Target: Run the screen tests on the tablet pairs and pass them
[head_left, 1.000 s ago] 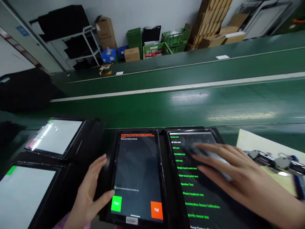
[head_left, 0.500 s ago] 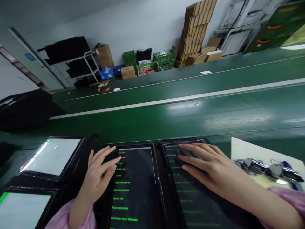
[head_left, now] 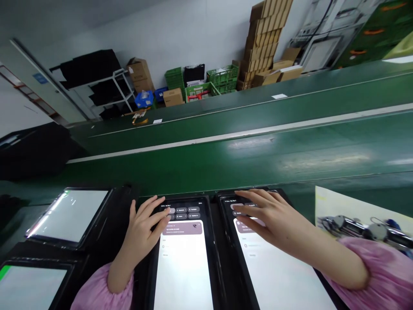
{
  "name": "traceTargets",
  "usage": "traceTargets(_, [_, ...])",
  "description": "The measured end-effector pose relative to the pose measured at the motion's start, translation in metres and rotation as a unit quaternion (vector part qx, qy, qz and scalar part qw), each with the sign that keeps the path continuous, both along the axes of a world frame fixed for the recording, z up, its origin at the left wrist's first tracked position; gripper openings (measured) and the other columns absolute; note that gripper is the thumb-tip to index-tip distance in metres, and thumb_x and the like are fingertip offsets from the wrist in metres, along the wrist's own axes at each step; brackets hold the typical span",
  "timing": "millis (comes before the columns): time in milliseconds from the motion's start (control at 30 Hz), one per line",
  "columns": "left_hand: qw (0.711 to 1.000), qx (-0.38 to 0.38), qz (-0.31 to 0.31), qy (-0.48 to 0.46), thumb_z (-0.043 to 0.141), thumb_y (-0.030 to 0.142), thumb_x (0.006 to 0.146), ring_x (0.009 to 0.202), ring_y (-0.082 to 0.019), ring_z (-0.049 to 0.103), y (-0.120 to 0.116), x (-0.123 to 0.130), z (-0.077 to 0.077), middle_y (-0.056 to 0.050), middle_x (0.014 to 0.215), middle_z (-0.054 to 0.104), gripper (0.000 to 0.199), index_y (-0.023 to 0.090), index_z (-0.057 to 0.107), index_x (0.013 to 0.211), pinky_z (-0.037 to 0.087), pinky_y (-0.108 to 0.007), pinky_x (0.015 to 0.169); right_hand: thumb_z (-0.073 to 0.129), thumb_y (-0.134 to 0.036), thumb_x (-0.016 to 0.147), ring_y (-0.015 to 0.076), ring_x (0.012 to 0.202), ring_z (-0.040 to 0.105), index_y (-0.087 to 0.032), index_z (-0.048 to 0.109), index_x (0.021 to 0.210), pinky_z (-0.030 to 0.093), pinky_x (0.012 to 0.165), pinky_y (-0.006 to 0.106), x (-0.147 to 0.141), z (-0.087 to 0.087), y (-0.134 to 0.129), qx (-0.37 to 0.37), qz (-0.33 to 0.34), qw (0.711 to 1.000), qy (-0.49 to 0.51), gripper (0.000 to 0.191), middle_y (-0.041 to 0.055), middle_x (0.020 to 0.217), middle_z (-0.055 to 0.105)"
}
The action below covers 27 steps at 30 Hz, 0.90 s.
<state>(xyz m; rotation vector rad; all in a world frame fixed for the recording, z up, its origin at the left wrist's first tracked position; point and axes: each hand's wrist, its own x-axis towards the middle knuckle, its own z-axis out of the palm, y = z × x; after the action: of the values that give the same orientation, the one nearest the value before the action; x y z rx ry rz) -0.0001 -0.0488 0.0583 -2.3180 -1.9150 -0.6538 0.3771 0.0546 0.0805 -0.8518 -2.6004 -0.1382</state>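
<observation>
Two tablets lie side by side before me, each showing a drop-down panel of buttons above a white page. My left hand (head_left: 143, 228) reaches over the upper left corner of the left tablet (head_left: 183, 275), fingers apart, a fingertip at one of the top buttons. Over the top of the right tablet (head_left: 284, 280), my right hand (head_left: 267, 215) is stretched out with fingers spread, its fingertips at the buttons on the left side. It hides the rest of that panel. Neither hand grips anything.
Two more tablets with white screens, an upper one (head_left: 69, 215) and a lower one (head_left: 32, 286), lie at the left. Metal parts (head_left: 364, 228) rest on a paper sheet (head_left: 325, 202) at the right. Beyond runs a green conveyor belt (head_left: 193, 163); stacked cartons (head_left: 264, 43) stand behind.
Both middle tablets have switched from a dark list with green text to a white page with a button panel. My left hand has moved slightly right; my right hand has shifted slightly left.
</observation>
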Motion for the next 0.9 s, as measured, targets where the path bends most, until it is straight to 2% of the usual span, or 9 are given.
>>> traceTargets(200, [1.000,-0.001,0.004,0.007,0.056,0.034,0.106,0.140,-0.035,0.061,0.002,0.002,0.001,-0.008,0.142,0.072,0.026,0.033,0.079,0.118,0.018,-0.083,0.123,0.043,-0.034,0.111,0.0364,0.116,0.071,-0.029,0.082,0.110,0.063,0.083,0.058,-0.004,-0.005,0.001,-0.035,0.004,0.999,0.011,0.039,0.0103,0.133,0.073])
traceTargets(300, [1.000,0.002,0.001,0.021,0.055,0.033,0.107,0.140,-0.035,0.061,0.001,0.002,0.001,-0.008,0.140,0.073,0.026,0.033,0.079,0.118,0.018,-0.081,0.124,0.046,-0.039,0.110,0.0379,0.120,0.070,-0.032,0.080,0.116,0.062,0.086,0.061,0.001,-0.002,0.001,-0.062,0.000,0.998,0.024,0.035,0.0088,0.139,0.071])
traceTargets(400, [0.999,0.014,-0.007,0.036,0.055,0.033,0.107,0.137,-0.035,0.062,-0.002,-0.001,-0.001,-0.008,0.139,0.073,0.026,0.033,0.077,0.120,0.021,-0.081,0.121,0.051,-0.047,0.108,0.0359,0.122,0.069,-0.034,0.075,0.129,0.060,0.094,0.060,0.022,0.009,0.001,-0.105,-0.036,0.986,0.125,0.034,0.0082,0.143,0.068])
traceTargets(467, [0.999,0.032,-0.015,0.041,0.056,0.034,0.106,0.135,-0.036,0.063,-0.003,-0.004,-0.004,-0.008,0.138,0.074,0.026,0.034,0.076,0.123,0.022,-0.081,0.120,0.057,-0.052,0.106,0.0314,0.122,0.069,-0.033,0.074,0.129,0.060,0.099,0.052,0.041,0.014,0.003,-0.165,-0.098,0.948,0.253,0.035,0.0080,0.137,0.071])
traceTargets(533, [0.998,0.050,-0.026,0.040,0.057,0.035,0.106,0.133,-0.036,0.064,-0.003,-0.007,-0.009,-0.008,0.137,0.074,0.026,0.034,0.075,0.124,0.021,-0.079,0.121,0.062,-0.058,0.101,0.0288,0.120,0.070,-0.032,0.075,0.126,0.060,0.101,0.045,0.058,0.012,0.005,-0.245,-0.160,0.881,0.373,0.038,0.0074,0.132,0.073])
traceTargets(600, [0.997,0.062,-0.035,0.037,0.057,0.035,0.105,0.132,-0.035,0.065,-0.002,-0.010,-0.014,-0.008,0.136,0.075,0.025,0.034,0.075,0.123,0.021,-0.077,0.122,0.066,-0.063,0.098,0.0292,0.123,0.069,-0.030,0.072,0.129,0.059,0.104,0.045,0.069,0.002,0.008,-0.305,-0.190,0.825,0.437,0.045,0.0080,0.135,0.072])
traceTargets(767, [0.997,0.056,-0.037,0.044,0.057,0.037,0.105,0.132,-0.034,0.065,0.001,-0.016,-0.020,-0.006,0.136,0.075,0.026,0.036,0.075,0.124,0.020,-0.074,0.125,0.065,-0.064,0.097,0.0295,0.138,0.061,-0.029,0.062,0.144,0.055,0.111,0.047,0.065,-0.034,0.014,-0.383,-0.164,0.780,0.467,0.058,0.0119,0.145,0.067])
traceTargets(833, [0.997,0.037,-0.030,0.053,0.056,0.038,0.105,0.132,-0.034,0.065,0.000,-0.017,-0.015,-0.006,0.137,0.074,0.028,0.037,0.074,0.126,0.020,-0.076,0.124,0.065,-0.061,0.098,0.0288,0.138,0.062,-0.031,0.058,0.148,0.056,0.109,0.046,0.060,-0.041,0.014,-0.410,-0.146,0.762,0.479,0.059,0.0122,0.149,0.064])
traceTargets(900, [0.997,0.031,-0.025,0.070,0.056,0.039,0.105,0.133,-0.035,0.065,-0.005,-0.013,-0.004,-0.005,0.140,0.072,0.028,0.039,0.074,0.126,0.020,-0.077,0.124,0.066,-0.056,0.099,0.0282,0.137,0.062,-0.033,0.056,0.150,0.057,0.108,0.045,0.057,-0.045,0.014,-0.426,-0.134,0.748,0.491,0.057,0.0117,0.153,0.061])
